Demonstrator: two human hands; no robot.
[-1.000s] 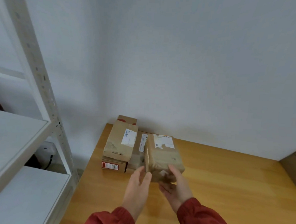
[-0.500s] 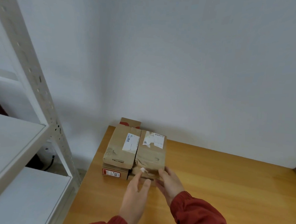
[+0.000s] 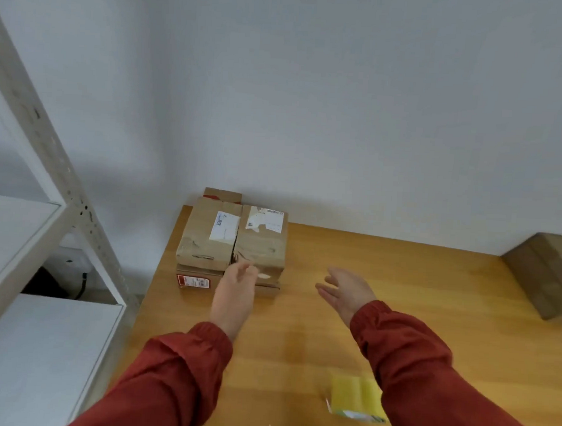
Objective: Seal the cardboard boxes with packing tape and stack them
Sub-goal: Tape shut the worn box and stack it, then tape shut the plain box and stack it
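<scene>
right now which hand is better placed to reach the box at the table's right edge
Right, probably: the right hand is open and nearer that box, while the left hand is over by the stacked boxes.

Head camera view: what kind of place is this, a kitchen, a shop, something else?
Most likely a small packing or storage room. Labelled cardboard boxes sit stacked in the corner of a wooden table, a white metal shelving rack stands to the left, and a lone box lies at the right.

2 boxes [image 3: 261, 244] side by side atop lower boxes [image 3: 193, 280]; left grip [image 3: 234, 295] by right one, right grip [image 3: 347, 291] loose-fingered above table [image 3: 299, 344]
</scene>
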